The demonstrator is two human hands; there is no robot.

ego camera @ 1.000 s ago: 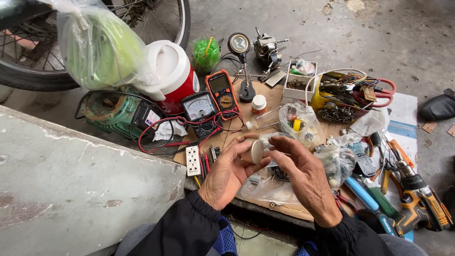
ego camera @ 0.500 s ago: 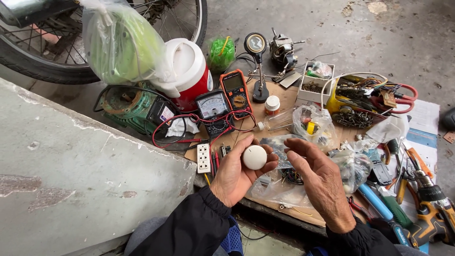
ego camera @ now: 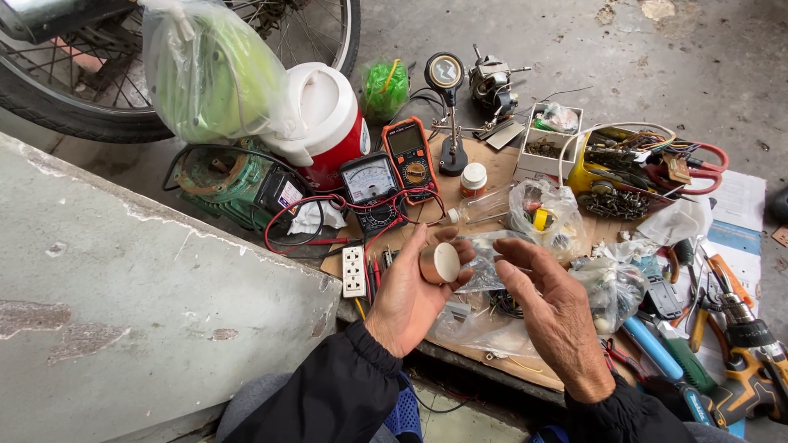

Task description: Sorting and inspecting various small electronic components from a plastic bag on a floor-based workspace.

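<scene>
My left hand (ego camera: 412,293) holds a small round cream-coloured cylinder (ego camera: 439,262) between thumb and fingers, tilted so its flat end faces up and right. Beside it, my right hand (ego camera: 552,310) hovers with fingers spread and nothing in it, above clear plastic bags of small parts (ego camera: 492,271). Both hands are over a wooden board (ego camera: 501,176) laid on the ground. Two multimeters, one orange (ego camera: 410,156) and one black analogue (ego camera: 368,182), lie just beyond the left hand with red leads.
A white power strip (ego camera: 354,271) lies left of my left hand. A red-and-white jug (ego camera: 324,123), green motor (ego camera: 226,180), bagged green item (ego camera: 209,70) and wheel (ego camera: 82,90) stand behind. Screwdrivers, pliers and a cordless drill (ego camera: 751,361) lie right. A concrete slab (ego camera: 123,312) fills the left.
The hands have parted: my left hand now holds the cream cylinder alone, turned so its side shows, and my right hand has drawn off to the right, open.
</scene>
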